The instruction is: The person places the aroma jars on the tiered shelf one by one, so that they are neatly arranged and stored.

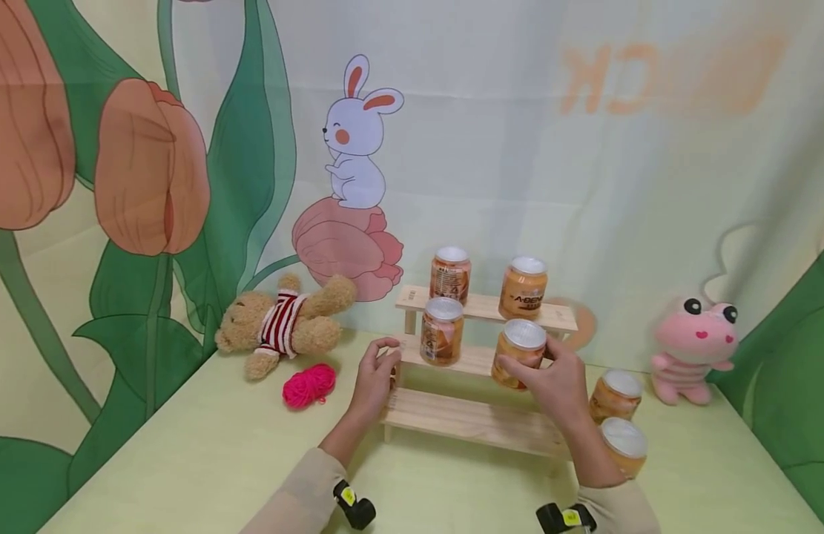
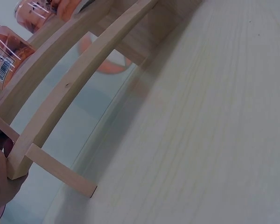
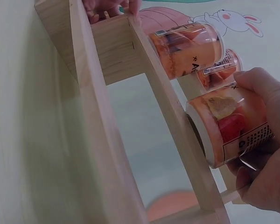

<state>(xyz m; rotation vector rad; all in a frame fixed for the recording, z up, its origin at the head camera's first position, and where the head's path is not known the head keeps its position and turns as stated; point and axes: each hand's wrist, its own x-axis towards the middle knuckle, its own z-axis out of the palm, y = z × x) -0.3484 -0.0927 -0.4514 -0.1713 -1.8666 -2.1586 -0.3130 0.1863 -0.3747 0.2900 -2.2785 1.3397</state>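
Observation:
My right hand (image 1: 561, 382) grips a peach-coloured can (image 1: 508, 360) with a pale lid at the right end of the middle step of a three-step wooden shelf (image 1: 475, 423). In the right wrist view the base of this can (image 3: 228, 126) is at the step's front edge; whether it bears on the wood I cannot tell. My left hand (image 1: 373, 382) holds the shelf's left end near the middle step, fingers bent over the wood. Another can (image 1: 441, 337) stands on the left of that step. Two more, a left can (image 1: 450, 278) and a right can (image 1: 523, 289), stand on the top step.
Right of the shelf, two similar cans, a rear can (image 1: 614, 398) and a front can (image 1: 624, 449), stand on the table (image 1: 185, 460). A pink frog plush (image 1: 688, 356) sits behind them. On the left lie a teddy bear (image 1: 285, 322) and bright pink yarn (image 1: 308, 386).

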